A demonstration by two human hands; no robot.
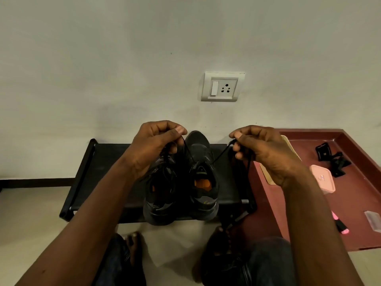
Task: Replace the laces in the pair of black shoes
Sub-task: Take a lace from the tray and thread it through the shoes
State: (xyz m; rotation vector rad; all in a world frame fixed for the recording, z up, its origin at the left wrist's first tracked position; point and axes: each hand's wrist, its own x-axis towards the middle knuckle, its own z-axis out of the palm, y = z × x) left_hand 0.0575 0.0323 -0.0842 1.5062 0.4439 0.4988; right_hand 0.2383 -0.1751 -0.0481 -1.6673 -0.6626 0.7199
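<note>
So the pair of black shoes [165, 205] sits side by side in the middle of a low black worktop [111, 162] pushed against the wall, heels toward the camera and toes toward the wall. You can see orange insoles down inside both.

Both hands are up over the shoes, each with one end of the black lace [222, 152]. The left hand [156, 145] pinches its end between thumb and forefinger, other fingers [179, 130] curled in. The right hand [266, 149] does the same on its side, with its fingers [237, 134] bunched tight round the lace tip, and what looks like a dark strand hangs below that hand. The two strands run down in a V and meet at the top eyelets of the right shoe [203, 182]. Can't tell how far the lace is threaded lower down, it's all black on black.

Other stuff: a switch and socket plate [221, 87] on the wall above. To the right is a maroon tray [309, 134] with a pink box [322, 180], some black clips [329, 159], a pink marker [341, 227] and a small clear case [373, 220]. A beige board [288, 145] is partly hidden behind the right hand. Bare toes [134, 242] show on the floor below.
</note>
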